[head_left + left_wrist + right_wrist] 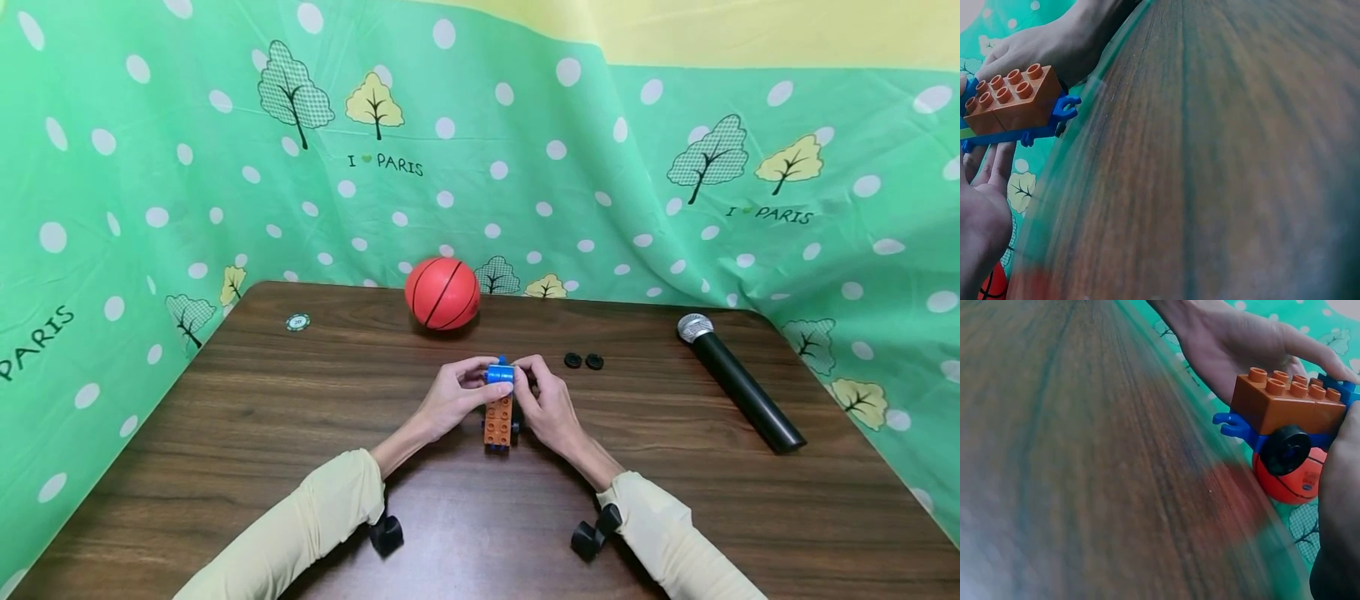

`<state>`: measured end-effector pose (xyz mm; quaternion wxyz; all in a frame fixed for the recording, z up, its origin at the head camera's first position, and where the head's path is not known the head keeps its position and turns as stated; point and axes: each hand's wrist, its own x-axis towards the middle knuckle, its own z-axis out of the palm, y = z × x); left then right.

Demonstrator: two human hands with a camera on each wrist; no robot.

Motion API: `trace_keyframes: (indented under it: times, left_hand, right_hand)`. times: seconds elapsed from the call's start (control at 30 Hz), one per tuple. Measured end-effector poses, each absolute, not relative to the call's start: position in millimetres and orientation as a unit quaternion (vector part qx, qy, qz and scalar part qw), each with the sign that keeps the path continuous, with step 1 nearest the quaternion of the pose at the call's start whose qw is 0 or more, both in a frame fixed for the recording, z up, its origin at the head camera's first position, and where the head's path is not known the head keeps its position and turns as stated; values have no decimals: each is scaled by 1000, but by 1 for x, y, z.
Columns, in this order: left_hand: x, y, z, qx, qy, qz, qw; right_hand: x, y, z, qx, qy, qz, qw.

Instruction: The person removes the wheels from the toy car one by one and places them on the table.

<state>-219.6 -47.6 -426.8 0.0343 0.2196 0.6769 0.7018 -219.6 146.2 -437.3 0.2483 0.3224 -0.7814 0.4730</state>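
Between both hands is a toy-block car point(498, 421) with studded orange bricks on a blue base. My left hand point(452, 396) pinches the blue block point(500, 374) at its far end, thumb laid against it. From the other side, the fingers of my right hand point(551, 404) grip the same end. A black wheel point(1285, 450) shows on the car's right side in the right wrist view. Seen from the left wrist, the blue base point(1041, 132) has a bare peg on its side and a forked hitch at its near end. Fingers hide much of the far end.
Two small black wheels point(583, 361) lie right of the hands. A red basketball point(442, 293) sits at the table's back edge, a poker chip point(297, 322) at the back left. A black microphone point(738, 383) lies at the right. Green patterned cloth point(450, 167) hangs behind.
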Motion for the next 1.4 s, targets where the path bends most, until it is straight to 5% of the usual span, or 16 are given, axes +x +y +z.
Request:
trace_keyframes:
  times: [0.5,0.9,1.4]
  left_hand:
    - [-222,-49,-429,212,679,703,29]
    - [-221,-51,-430,204,678,705,39]
    - [-222,-50,-431,208,674,707,40]
  right_hand:
    - [-200,148,-403,251,-810,498,184]
    - [-227,197,-429,286,-805,432,290]
    - [-238,259,-429,248,-848,342,319]
